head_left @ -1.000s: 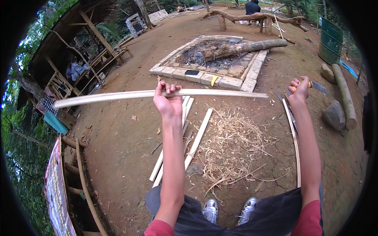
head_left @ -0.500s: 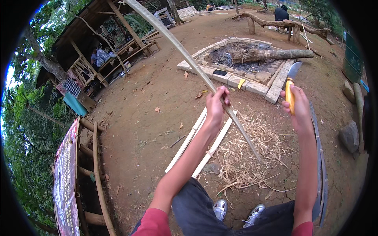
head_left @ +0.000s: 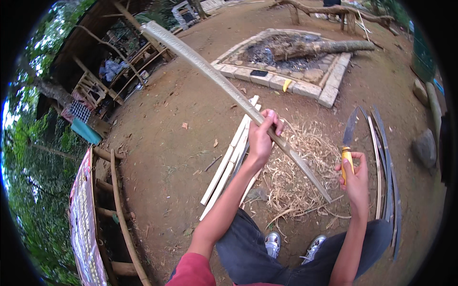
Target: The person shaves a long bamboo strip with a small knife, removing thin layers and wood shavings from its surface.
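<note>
My left hand (head_left: 263, 140) is wrapped round a long, pale bamboo strip (head_left: 205, 69). The strip slants from the upper left down to the lower right, its low end over a heap of curly shavings (head_left: 291, 176). In my right hand (head_left: 354, 180) is a knife (head_left: 347, 159) with a yellow handle, gripped low with the dark blade (head_left: 351, 126) pointing up. Blade and strip are apart. Beyond my left forearm lie several pale split strips (head_left: 229, 164) on the ground. Darker long strips (head_left: 389, 176) lie to the right of my right hand.
Ahead is a stone-edged fire pit (head_left: 291, 86) with a thick log (head_left: 329, 47) across it. A dark phone-like slab (head_left: 259, 73) and a yellow object (head_left: 286, 85) rest on its edge. Rocks (head_left: 423, 148) lie at right; a wooden railing with a banner (head_left: 85, 224) stands at left.
My right hand has come down and nearer with the knife, its blade now more upright. The strip's far end has come lower into view. My head view has tilted downward.
</note>
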A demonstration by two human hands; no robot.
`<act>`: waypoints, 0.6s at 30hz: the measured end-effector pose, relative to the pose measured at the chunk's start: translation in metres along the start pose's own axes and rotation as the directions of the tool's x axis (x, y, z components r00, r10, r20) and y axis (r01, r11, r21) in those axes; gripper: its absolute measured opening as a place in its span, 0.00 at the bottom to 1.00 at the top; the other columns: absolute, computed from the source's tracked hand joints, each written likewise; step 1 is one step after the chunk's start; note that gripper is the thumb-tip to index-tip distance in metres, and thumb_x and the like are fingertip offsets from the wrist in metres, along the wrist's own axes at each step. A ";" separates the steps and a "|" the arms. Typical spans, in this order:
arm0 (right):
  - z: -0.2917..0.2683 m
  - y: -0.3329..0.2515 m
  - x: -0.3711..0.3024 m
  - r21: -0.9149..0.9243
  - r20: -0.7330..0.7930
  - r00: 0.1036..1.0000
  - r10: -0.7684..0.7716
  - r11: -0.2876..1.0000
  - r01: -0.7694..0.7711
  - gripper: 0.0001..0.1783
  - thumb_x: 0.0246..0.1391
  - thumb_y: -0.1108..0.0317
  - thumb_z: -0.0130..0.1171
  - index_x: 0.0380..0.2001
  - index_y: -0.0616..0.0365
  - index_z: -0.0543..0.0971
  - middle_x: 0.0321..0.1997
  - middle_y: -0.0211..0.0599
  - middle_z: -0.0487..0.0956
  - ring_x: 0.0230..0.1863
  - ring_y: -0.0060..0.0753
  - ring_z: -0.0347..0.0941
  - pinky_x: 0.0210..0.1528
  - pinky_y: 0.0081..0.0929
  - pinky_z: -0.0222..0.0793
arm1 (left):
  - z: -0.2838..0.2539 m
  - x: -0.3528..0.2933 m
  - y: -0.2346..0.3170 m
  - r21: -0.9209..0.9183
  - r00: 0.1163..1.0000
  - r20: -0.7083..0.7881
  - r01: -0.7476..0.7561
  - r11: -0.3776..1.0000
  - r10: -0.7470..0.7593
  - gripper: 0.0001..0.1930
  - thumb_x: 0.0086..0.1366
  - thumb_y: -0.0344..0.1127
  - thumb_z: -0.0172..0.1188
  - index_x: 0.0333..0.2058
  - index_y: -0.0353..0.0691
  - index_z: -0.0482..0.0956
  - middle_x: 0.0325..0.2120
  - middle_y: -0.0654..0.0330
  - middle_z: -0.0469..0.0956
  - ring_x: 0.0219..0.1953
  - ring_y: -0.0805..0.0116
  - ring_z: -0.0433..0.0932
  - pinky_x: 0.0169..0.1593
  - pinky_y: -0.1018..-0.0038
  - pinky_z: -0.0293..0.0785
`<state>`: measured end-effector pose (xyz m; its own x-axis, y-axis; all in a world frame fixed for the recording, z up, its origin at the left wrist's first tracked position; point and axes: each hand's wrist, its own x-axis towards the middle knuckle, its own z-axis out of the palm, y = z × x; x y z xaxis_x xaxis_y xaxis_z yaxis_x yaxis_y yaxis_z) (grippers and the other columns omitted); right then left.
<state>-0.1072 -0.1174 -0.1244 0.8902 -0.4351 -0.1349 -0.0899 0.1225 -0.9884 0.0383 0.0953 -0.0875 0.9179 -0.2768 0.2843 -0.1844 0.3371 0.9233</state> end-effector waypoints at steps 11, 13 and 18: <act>0.032 0.061 -0.027 -0.348 0.077 0.985 -0.157 0.921 0.174 0.20 0.60 0.75 0.49 0.55 0.57 0.59 0.26 0.48 0.78 0.28 0.49 0.78 0.30 0.44 0.68 | -0.010 -0.010 -0.002 -0.052 0.977 -0.159 -0.152 0.987 0.142 0.17 0.70 0.36 0.37 0.19 0.48 0.51 0.10 0.69 0.47 0.18 0.75 0.46 0.25 0.75 0.47; 0.041 0.063 -0.031 -0.351 0.115 0.979 -0.171 0.915 0.201 0.24 0.60 0.75 0.49 0.58 0.57 0.58 0.25 0.50 0.77 0.27 0.53 0.77 0.30 0.46 0.68 | -0.008 -0.013 0.001 -0.103 0.972 -0.166 -0.187 0.977 0.169 0.17 0.68 0.37 0.38 0.18 0.48 0.50 0.09 0.68 0.46 0.17 0.75 0.45 0.24 0.75 0.46; 0.054 0.068 -0.038 -0.339 0.202 0.951 -0.232 0.895 0.290 0.28 0.59 0.76 0.50 0.63 0.54 0.60 0.23 0.52 0.77 0.26 0.56 0.77 0.32 0.48 0.69 | -0.003 -0.020 0.008 -0.052 0.941 -0.241 -0.255 0.966 0.236 0.16 0.64 0.39 0.40 0.18 0.48 0.49 0.09 0.68 0.46 0.16 0.76 0.45 0.22 0.75 0.44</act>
<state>-0.1227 -0.0446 -0.1827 0.9582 -0.2618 0.1153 0.0268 -0.3191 -0.9474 0.0197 0.1064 -0.0867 0.9053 0.0358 0.4233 -0.3941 0.4425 0.8055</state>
